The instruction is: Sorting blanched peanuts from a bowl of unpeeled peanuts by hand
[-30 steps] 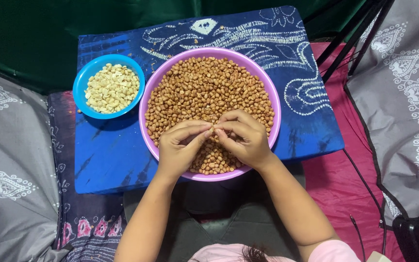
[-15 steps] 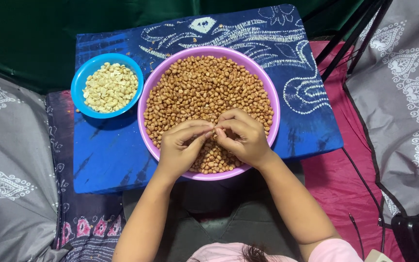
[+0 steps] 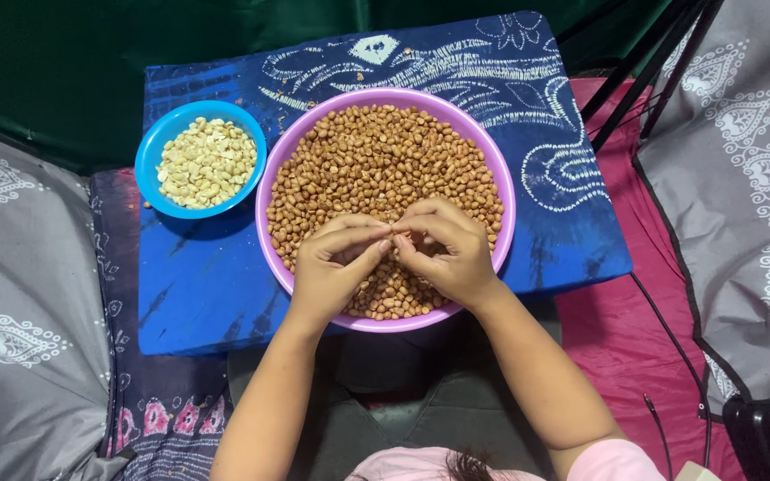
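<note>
Fingers of both hands pinch one peanut (image 3: 391, 239) over the purple bowl (image 3: 505, 191) (brown-skinned nuts), blue bowl (image 3: 149, 151) holding pale ones.

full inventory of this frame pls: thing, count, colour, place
large bowl: 1, purple, centre of the blue cloth
brown-skinned peanuts: many, reddish brown, filling the large bowl
small bowl: 1, blue, left of the large bowl
peeled peanuts: many, pale cream, in the small bowl
patterned cloth: 1, blue with white motifs, under both bowls
grey patterned fabric: 2 areas, grey with white print, far left and far right
pink sheet: 1, pink, right of the blue cloth
green backdrop: 1, dark green, along the top
black cable: 1, black, across the pink sheet
left hand: 1, over the large bowl's near side, fingertips meeting the right hand's
right hand: 1, beside the left, pinching something small, likely a peanut
</note>
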